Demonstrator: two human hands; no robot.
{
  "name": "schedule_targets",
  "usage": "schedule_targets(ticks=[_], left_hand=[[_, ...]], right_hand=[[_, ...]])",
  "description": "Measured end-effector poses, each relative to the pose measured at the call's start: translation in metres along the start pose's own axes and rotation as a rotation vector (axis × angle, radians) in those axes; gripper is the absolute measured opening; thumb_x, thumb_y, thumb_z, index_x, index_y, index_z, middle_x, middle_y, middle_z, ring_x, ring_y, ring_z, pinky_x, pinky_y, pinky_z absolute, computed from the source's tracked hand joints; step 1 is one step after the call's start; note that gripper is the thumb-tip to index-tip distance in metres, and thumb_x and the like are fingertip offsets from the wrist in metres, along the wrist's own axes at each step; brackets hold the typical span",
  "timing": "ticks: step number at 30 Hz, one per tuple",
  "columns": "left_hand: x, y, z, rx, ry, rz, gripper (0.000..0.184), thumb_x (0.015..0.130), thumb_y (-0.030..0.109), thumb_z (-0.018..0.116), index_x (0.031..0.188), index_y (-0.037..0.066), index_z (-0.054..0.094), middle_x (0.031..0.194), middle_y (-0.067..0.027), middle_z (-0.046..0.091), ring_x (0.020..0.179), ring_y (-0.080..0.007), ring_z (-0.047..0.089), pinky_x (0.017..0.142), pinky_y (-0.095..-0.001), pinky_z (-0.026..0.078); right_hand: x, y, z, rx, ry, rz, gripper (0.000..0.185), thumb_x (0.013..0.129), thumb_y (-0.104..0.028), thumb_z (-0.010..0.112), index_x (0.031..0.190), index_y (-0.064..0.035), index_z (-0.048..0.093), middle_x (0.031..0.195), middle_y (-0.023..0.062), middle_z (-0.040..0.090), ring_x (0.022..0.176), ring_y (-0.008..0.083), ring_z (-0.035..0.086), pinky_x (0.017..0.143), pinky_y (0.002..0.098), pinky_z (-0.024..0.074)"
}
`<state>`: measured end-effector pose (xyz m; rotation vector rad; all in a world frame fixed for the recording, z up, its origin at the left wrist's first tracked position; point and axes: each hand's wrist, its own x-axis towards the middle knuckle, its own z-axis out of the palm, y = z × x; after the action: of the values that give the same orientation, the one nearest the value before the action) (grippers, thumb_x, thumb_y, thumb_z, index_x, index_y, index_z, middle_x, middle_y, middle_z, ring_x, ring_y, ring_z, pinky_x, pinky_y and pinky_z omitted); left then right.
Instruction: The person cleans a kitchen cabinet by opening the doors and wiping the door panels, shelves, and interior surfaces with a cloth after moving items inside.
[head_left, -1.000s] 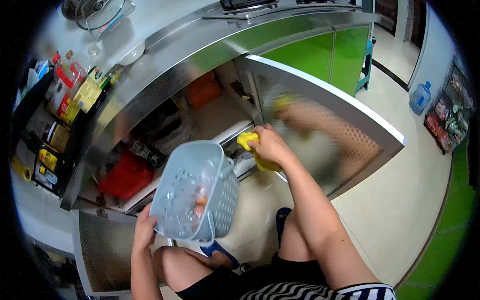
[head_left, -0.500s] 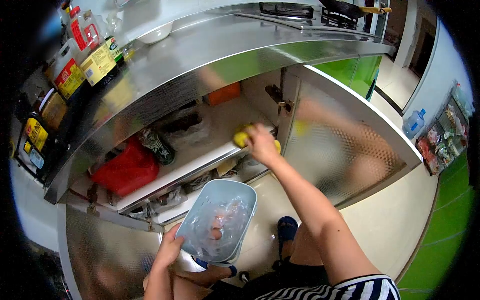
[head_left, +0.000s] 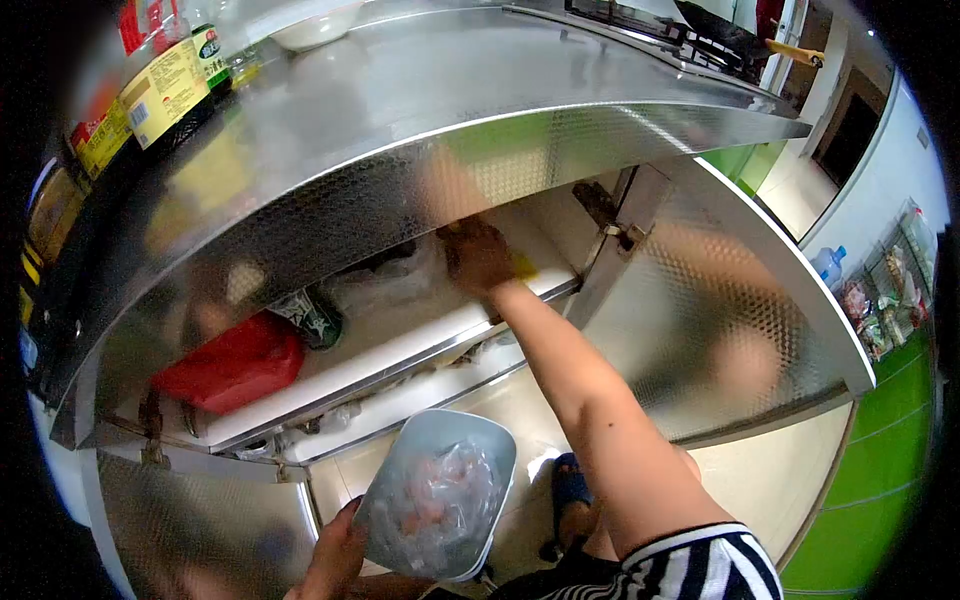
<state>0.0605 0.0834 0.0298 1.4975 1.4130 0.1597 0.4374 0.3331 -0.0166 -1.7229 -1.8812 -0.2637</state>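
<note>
My right hand (head_left: pixel 478 258) reaches into the open lower cabinet (head_left: pixel 400 320), closed around a yellow thing, apparently a cloth (head_left: pixel 523 266). Shadow and the fingers hide most of it. My left hand (head_left: pixel 340 545) grips the left rim of a light blue plastic basket (head_left: pixel 390 465), held low in front of the cabinet. Inside the basket lies a crumpled clear plastic bag (head_left: pixel 450 495) with reddish contents that I cannot make out. To the left on the cabinet shelf sit a red plastic bag (head_left: pixel 235 365) and a dark green patterned package (head_left: pixel 315 318).
Overhead, the steel countertop (head_left: pixel 400 90) juts out, with bottles (head_left: pixel 170 90) and a white bowl (head_left: pixel 318 28) on it. A cabinet door (head_left: pixel 720 300) stands open at right, another door (head_left: pixel 200 515) at lower left. A wok (head_left: pixel 720 30) rests on the stove.
My right hand has moved from the shelf's front edge deeper into the cabinet with the yellow cloth. The view has shifted closer to the counter, and the basket appears lower.
</note>
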Motion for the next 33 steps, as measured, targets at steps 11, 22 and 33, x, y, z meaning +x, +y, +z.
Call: schedule_targets(ticks=[11, 22, 33], left_hand=[[-0.009, -0.011, -0.003, -0.009, 0.009, 0.131, 0.048, 0.081, -0.001, 0.054, 0.129, 0.003, 0.047, 0.122, -0.017, 0.057, 0.111, -0.0271, 0.055, 0.094, -0.0351, 0.042], [-0.024, -0.033, 0.007, -0.066, 0.043, 0.222, 0.049, 0.081, -0.003, 0.045, 0.13, 0.002, 0.045, 0.115, -0.02, 0.059, 0.108, -0.0267, 0.056, 0.094, -0.0329, 0.041], [-0.024, -0.014, 0.015, -0.021, -0.044, 0.14, 0.04, 0.087, -0.002, 0.049, 0.127, 0.0, 0.048, 0.121, -0.0153, 0.057, 0.112, -0.0232, 0.053, 0.097, -0.0336, 0.04]], right_hand=[[-0.018, 0.045, -0.027, -0.131, -0.053, 0.3, 0.048, 0.088, -0.03, 0.044, 0.128, -0.0041, 0.048, 0.13, 0.0264, 0.044, 0.119, 0.0393, 0.044, 0.098, 0.0483, 0.0365], [-0.109, -0.011, -0.034, -0.303, 0.15, 0.351, 0.031, 0.08, -0.029, 0.059, 0.096, -0.0042, 0.066, 0.11, 0.0223, 0.057, 0.098, 0.0349, 0.054, 0.088, 0.045, 0.0415], [-0.128, -0.052, -0.033, 0.026, 0.258, 0.012, 0.029, 0.081, -0.027, 0.06, 0.104, -0.0093, 0.065, 0.108, 0.0209, 0.055, 0.105, 0.0366, 0.051, 0.095, 0.0468, 0.0381]])
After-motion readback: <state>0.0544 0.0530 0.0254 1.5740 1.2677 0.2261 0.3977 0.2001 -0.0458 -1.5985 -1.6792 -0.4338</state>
